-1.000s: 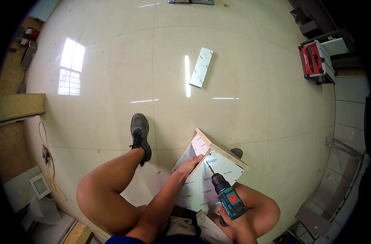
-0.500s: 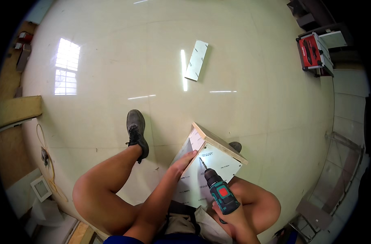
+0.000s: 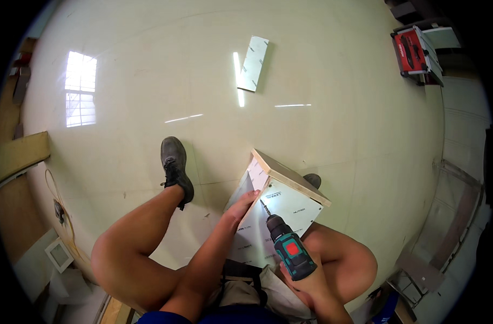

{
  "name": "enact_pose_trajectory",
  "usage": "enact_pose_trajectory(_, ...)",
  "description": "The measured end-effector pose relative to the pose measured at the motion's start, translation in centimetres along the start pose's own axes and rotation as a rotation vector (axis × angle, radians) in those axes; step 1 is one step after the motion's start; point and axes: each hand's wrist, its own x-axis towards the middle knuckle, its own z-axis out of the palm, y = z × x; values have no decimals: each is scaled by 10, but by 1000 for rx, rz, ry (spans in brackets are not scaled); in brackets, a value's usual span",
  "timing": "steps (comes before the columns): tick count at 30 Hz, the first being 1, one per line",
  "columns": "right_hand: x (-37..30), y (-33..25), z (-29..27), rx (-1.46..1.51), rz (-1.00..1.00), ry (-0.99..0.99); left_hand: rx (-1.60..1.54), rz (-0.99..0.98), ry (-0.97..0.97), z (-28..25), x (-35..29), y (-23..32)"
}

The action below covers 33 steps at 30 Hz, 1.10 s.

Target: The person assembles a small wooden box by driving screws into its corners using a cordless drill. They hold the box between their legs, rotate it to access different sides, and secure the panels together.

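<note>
A wooden box [image 3: 281, 197] with white printed faces rests tilted between my legs, its bare plywood edges showing along the top board. My left hand [image 3: 242, 206] grips the box's left edge near the upper corner, its fingers partly hidden behind the panel. In my right hand [image 3: 309, 278] is a green and black cordless drill [image 3: 292, 251], pointing up and to the left. The long bit ends at the white face close to that gripped edge; I cannot tell whether it touches. A light spot shines on the face around the bit. Dark screw-like dots sit near the face's right edge.
A loose white board [image 3: 253, 63] lies on the glossy floor ahead. To the far right stands a red and silver tool case [image 3: 412, 53]. A yellow cable [image 3: 68, 227] runs along the left, near a small white frame [image 3: 58, 255]. A metal rack [image 3: 446, 227] leans at the right.
The view has shifted slightly, so the floor board and box sit higher in it. The drill stays by the box's left edge, its bit a little nearer that edge. Both grips look unchanged.
</note>
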Motion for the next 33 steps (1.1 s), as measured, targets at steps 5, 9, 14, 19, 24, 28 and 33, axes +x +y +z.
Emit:
enact_pose_trajectory(5,2,-8,1,49,28,4,-49,-27,34,3,-3,3)
enact_pose_trajectory(9,2,-5,2,25,34,2,-35,-41,115,4,-3,0)
enact_pose_trajectory(14,2,-12,1,17,7,23,-60,-53,145,13,-10,7)
enact_pose_trajectory(19,-1,-10,-1,32,33,15,-68,-65,202,7,-7,5)
enact_pose_trajectory(24,0,-3,-7,51,-27,-13,-63,-33,193,-11,-1,-1)
enact_pose_trajectory(28,-2,3,-7,117,-40,-26,-94,-51,145,-16,2,-3)
enact_pose_trajectory(33,-1,-6,-10,105,3,-56,-107,-32,100,-19,4,-5)
